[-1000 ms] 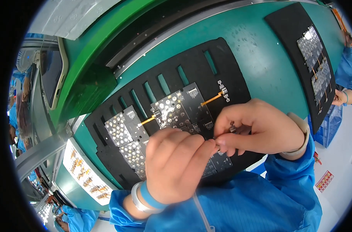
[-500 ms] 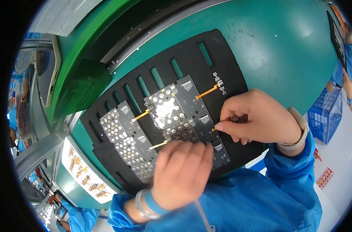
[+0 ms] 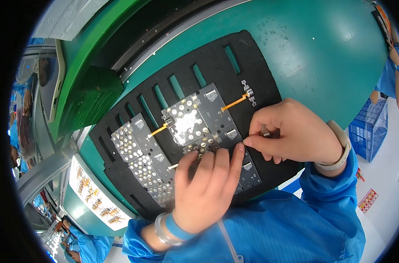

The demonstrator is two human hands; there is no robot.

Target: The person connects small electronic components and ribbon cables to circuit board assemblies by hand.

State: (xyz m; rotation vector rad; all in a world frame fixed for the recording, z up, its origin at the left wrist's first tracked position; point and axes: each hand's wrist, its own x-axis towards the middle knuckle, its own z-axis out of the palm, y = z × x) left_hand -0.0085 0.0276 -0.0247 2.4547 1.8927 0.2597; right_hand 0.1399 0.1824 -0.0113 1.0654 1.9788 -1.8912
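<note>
Two panels of dark circuit boards, a left one (image 3: 143, 158) and a right one (image 3: 220, 115), lie on a black foam tray (image 3: 217, 70). My right hand (image 3: 291, 133) pinches a flex cable with a small metal connector (image 3: 265, 130) at the right panel's edge. The cable's tip is hidden by my fingers. My left hand (image 3: 206, 186) lies palm down over the right panel, fingers apart, its index fingertip against my right thumb tip. Other orange flex cables stick out from the boards, one at the upper right (image 3: 235, 103) and one between the panels (image 3: 158, 130).
A white sheet (image 3: 98, 195) with several rows of orange flex parts lies left of the tray. Behind the tray runs a green-framed rail (image 3: 90, 83). A blue basket (image 3: 369, 131) stands at the right, near another person's arm (image 3: 394, 79).
My left hand has moved up onto the right panel, its fingers spreading, and the index finger now meets my right thumb. The tray has shifted slightly. My right hand stays in place.
</note>
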